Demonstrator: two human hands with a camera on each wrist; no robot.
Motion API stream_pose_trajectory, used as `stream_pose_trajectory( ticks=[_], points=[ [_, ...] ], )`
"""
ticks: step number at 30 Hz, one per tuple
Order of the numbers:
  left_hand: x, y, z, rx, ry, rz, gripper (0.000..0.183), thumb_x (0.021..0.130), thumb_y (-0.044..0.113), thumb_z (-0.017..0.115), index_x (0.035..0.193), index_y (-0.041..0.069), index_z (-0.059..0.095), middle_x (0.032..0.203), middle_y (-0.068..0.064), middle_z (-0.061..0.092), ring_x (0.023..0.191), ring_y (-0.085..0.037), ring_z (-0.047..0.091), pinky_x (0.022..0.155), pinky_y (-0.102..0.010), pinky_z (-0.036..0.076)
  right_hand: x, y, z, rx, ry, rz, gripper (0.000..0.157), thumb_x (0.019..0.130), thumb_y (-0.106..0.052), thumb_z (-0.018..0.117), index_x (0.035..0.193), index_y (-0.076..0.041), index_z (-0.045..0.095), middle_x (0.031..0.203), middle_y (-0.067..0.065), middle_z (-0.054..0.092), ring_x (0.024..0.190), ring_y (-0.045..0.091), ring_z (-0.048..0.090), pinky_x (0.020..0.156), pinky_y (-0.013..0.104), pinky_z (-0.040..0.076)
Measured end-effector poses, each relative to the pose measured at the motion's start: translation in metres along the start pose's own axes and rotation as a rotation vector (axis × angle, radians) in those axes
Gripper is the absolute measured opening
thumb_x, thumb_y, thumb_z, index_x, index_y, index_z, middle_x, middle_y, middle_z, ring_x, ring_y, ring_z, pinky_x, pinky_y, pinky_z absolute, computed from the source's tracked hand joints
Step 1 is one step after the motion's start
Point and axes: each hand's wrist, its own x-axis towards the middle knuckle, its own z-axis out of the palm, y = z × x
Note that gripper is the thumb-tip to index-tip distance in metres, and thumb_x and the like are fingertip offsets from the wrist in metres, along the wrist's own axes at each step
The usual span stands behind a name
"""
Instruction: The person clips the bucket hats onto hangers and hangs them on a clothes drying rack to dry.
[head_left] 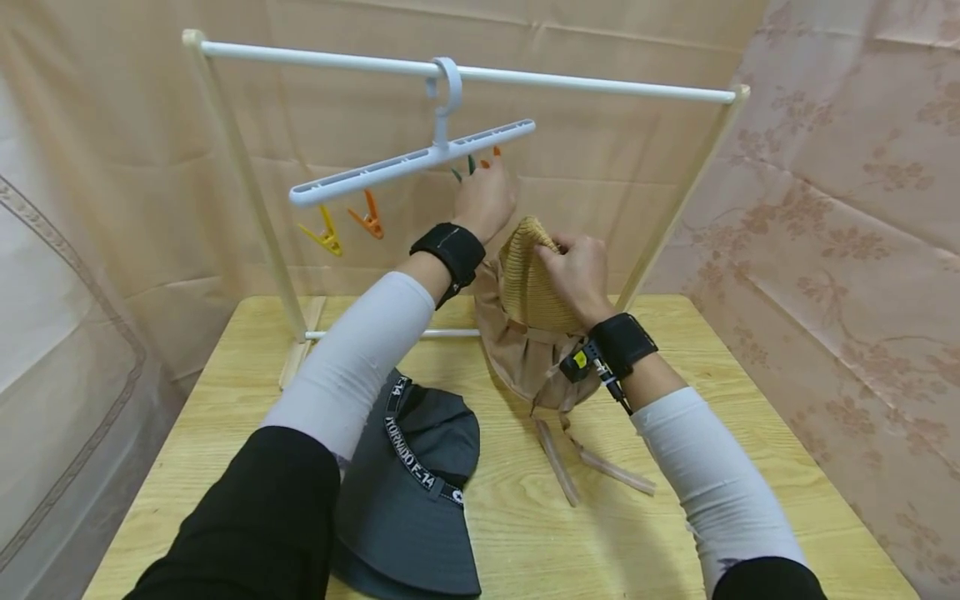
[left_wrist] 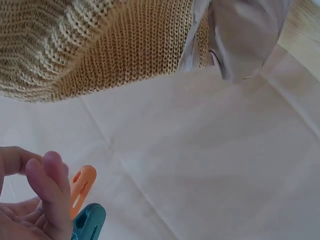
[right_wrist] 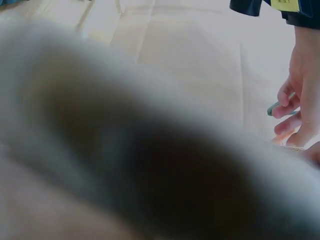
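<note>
A woven sun hat (head_left: 528,275) with beige fabric and ribbon ties hangs from my right hand (head_left: 581,275), which pinches its upper edge. In the left wrist view its knitted-looking weave (left_wrist: 135,47) fills the top. My left hand (head_left: 487,196) is raised under the hanger's right end, fingers curled at an orange clothespin (left_wrist: 81,187); the exact contact is partly hidden. Beside it is a green clothespin (left_wrist: 89,222). The pale blue hanger (head_left: 405,162) hooks over a white rod (head_left: 585,82). A large blur covers much of the right wrist view.
A dark grey cap (head_left: 405,517) with a lettered band lies on the wooden table (head_left: 712,467), under my left forearm. Yellow (head_left: 326,233) and orange (head_left: 369,218) clothespins hang from the hanger's left half. Rack posts (head_left: 240,175) stand on both sides, with curtains behind.
</note>
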Motion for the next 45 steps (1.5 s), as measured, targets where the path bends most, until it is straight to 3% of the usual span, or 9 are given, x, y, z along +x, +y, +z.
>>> stream_pose_trajectory(
  ticks=[7, 10, 13, 17, 22, 26, 34, 41, 45],
  points=[
    [-0.002, 0.005, -0.001, 0.102, 0.109, 0.028, 0.036, 0.102, 0.023, 0.041, 0.122, -0.003, 0.056, 0.093, -0.013, 0.071, 0.081, -0.025, 0.07, 0.072, -0.038, 0.056, 0.007, -0.002, -0.004, 0.003, 0.015, 0.008, 0.019, 0.088, -0.018, 0.071, 0.095, -0.001, 0.078, 0.09, 0.016, 0.075, 0.076, 0.025, 0.069, 0.06, 0.021, 0.042],
    [0.0, 0.006, -0.003, 0.087, 0.082, -0.002, 0.039, 0.101, 0.025, 0.042, 0.126, -0.004, 0.05, 0.093, -0.013, 0.071, 0.081, -0.024, 0.071, 0.068, -0.037, 0.056, 0.008, -0.004, -0.004, -0.012, 0.024, 0.0, 0.02, 0.087, -0.018, 0.071, 0.094, -0.001, 0.078, 0.088, 0.016, 0.075, 0.075, 0.027, 0.07, 0.06, 0.023, 0.043],
    [0.003, 0.004, -0.004, 0.025, 0.023, -0.045, 0.053, 0.102, 0.027, 0.04, 0.143, -0.007, 0.031, 0.102, -0.016, 0.07, 0.083, -0.026, 0.071, 0.064, -0.035, 0.054, 0.007, -0.005, 0.0, -0.031, 0.013, -0.017, 0.02, 0.087, -0.019, 0.072, 0.095, -0.002, 0.078, 0.087, 0.015, 0.075, 0.074, 0.027, 0.07, 0.06, 0.026, 0.043],
    [0.006, -0.003, -0.005, -0.05, -0.033, -0.092, 0.059, 0.103, 0.027, 0.04, 0.15, -0.001, 0.019, 0.11, -0.017, 0.067, 0.085, -0.027, 0.069, 0.062, -0.032, 0.049, 0.006, -0.006, 0.006, -0.031, -0.014, -0.014, 0.021, 0.087, -0.02, 0.072, 0.097, -0.003, 0.078, 0.09, 0.015, 0.076, 0.077, 0.027, 0.07, 0.062, 0.028, 0.046],
    [0.006, -0.009, -0.003, -0.06, -0.044, -0.084, 0.044, 0.103, 0.025, 0.04, 0.14, 0.0, 0.036, 0.107, -0.015, 0.064, 0.082, -0.026, 0.066, 0.067, -0.034, 0.05, 0.003, -0.006, 0.009, -0.001, -0.017, -0.005, 0.021, 0.086, -0.018, 0.072, 0.097, -0.001, 0.077, 0.092, 0.016, 0.075, 0.077, 0.028, 0.07, 0.063, 0.03, 0.047],
    [0.004, -0.011, -0.002, -0.04, -0.031, -0.068, 0.043, 0.103, 0.024, 0.042, 0.136, -0.001, 0.04, 0.113, -0.016, 0.062, 0.096, -0.029, 0.064, 0.082, -0.039, 0.052, 0.003, -0.005, 0.007, 0.002, -0.01, -0.007, 0.02, 0.087, -0.017, 0.072, 0.096, 0.0, 0.077, 0.092, 0.017, 0.075, 0.078, 0.028, 0.07, 0.064, 0.032, 0.049],
    [-0.006, -0.016, -0.002, -0.12, 0.029, -0.057, 0.04, 0.102, 0.028, 0.046, 0.135, 0.006, 0.046, 0.1, -0.015, 0.069, 0.082, -0.027, 0.066, 0.07, -0.037, 0.05, 0.01, -0.003, -0.006, 0.021, -0.005, 0.072, 0.022, 0.089, -0.018, 0.07, 0.099, 0.001, 0.076, 0.096, 0.018, 0.074, 0.08, 0.027, 0.07, 0.061, 0.022, 0.044],
    [-0.014, -0.019, -0.003, -0.178, 0.124, -0.069, 0.031, 0.102, 0.037, 0.048, 0.105, 0.008, 0.057, 0.09, -0.008, 0.067, 0.077, -0.024, 0.066, 0.067, -0.035, 0.047, 0.013, -0.005, -0.011, 0.029, 0.003, 0.093, 0.023, 0.088, -0.019, 0.07, 0.1, -0.001, 0.076, 0.096, 0.017, 0.075, 0.08, 0.026, 0.07, 0.058, 0.016, 0.041],
    [-0.018, -0.018, -0.002, -0.189, 0.153, -0.06, 0.025, 0.102, 0.03, 0.049, 0.1, 0.007, 0.056, 0.082, -0.005, 0.061, 0.071, -0.021, 0.06, 0.064, -0.032, 0.044, 0.012, -0.005, -0.01, 0.035, 0.0, 0.095, 0.022, 0.088, -0.019, 0.07, 0.1, -0.001, 0.077, 0.096, 0.017, 0.075, 0.08, 0.026, 0.07, 0.058, 0.017, 0.041]
  ],
)
